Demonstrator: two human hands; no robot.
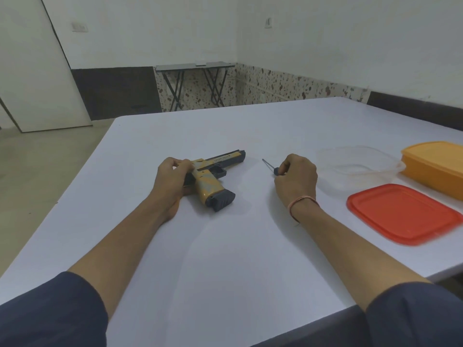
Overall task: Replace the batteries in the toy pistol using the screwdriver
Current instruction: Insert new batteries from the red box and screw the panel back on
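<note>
- The toy pistol [215,174] lies flat on its side on the white table [225,259], in front of the person and a little to the left.
- Its long axis runs from the rear end, under the left hand [172,176], away and to the right, where the muzzle is. The grip with its dark base points toward the person and to the right.
- The fingers of the left hand are curled over the rear part of the pistol and hold it down on the table. The thumb side is hidden, so I cannot tell how firm this hold is.
- The right hand [295,179] is to the right of the pistol, apart from it. Its fingers are closed around the dark handle of the screwdriver [271,166].
- The thin shaft comes out of the fist toward the far left, so the tip looks toward the muzzle end and not toward the grip.
- Bare table lies between the tip and the pistol; they do not touch.
- I judge that the battery cover is in the grip or near it, but no screw is visible from here. The right hand is the nearer one to the grip, and it must go left and turn the tip downward.
- At the right side stand a clear container [358,161], an orange box [436,169] and a red lid [406,216].
</note>
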